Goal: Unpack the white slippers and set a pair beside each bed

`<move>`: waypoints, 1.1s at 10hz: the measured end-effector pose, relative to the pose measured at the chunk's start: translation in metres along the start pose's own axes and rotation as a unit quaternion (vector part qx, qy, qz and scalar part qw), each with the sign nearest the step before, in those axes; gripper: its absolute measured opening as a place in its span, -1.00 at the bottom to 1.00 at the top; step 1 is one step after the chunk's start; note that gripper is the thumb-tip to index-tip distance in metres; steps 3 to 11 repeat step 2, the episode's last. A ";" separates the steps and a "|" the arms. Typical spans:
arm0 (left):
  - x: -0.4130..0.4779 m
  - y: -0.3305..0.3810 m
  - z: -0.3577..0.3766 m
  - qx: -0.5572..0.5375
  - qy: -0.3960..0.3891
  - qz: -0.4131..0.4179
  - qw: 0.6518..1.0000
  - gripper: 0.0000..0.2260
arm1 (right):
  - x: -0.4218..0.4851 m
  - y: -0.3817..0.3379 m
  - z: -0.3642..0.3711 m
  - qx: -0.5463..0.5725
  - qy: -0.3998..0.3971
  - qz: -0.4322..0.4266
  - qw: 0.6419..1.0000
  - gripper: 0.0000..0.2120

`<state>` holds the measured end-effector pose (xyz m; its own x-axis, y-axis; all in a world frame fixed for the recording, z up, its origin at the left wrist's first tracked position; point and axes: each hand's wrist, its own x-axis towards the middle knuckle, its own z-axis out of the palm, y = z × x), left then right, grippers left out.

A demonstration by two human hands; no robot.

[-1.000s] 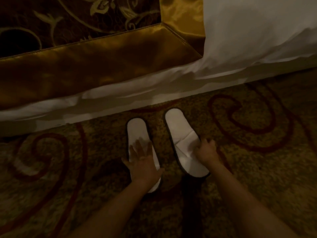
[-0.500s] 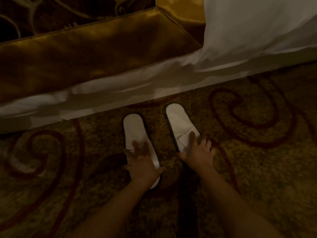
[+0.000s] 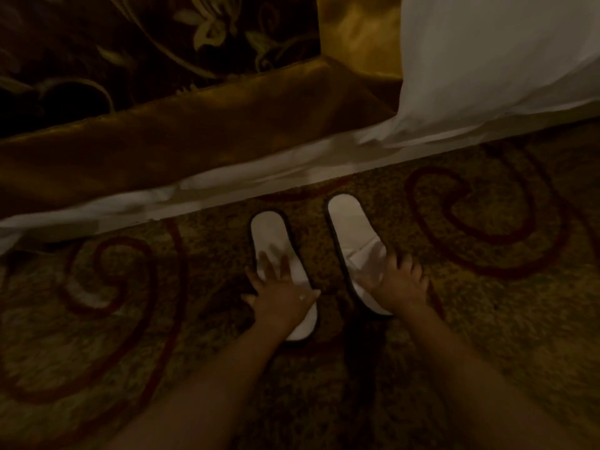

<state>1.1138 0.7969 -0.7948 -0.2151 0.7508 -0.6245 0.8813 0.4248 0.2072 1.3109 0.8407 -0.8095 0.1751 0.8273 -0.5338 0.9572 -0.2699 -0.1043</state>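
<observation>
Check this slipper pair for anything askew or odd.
Slightly uneven: the right slipper sits nearer the bed than the left slipper, so their ends don't line up. Both lie flat on the carpet.

We see two bare arms come in from the bottom of the frame, one at the lower left and one at the lower right. No sleeves cover them as far as the picture goes. We see nothing on the wrists. The left hand (image 3: pixel 282 297) sits near the middle of the frame, and a small bright spot shines by its thumb; we cannot tell what it is. The right hand (image 3: pixel 397 282) sits a bit to the right of the middle. Its fingers (image 3: pixel 406 259) are blurry, so we cannot make out nails or rings there. The light is dim and yellow.
</observation>
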 end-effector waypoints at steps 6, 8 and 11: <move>-0.065 0.003 -0.103 0.023 -0.077 -0.019 0.997 -0.42 | -0.074 0.036 -0.144 0.115 -0.119 -0.043 0.985 -0.47; -0.065 0.003 -0.103 0.023 -0.077 -0.019 0.997 -0.42 | -0.074 0.036 -0.144 0.115 -0.119 -0.043 0.985 -0.47; -0.065 0.003 -0.103 0.023 -0.077 -0.019 0.997 -0.42 | -0.074 0.036 -0.144 0.115 -0.119 -0.043 0.985 -0.47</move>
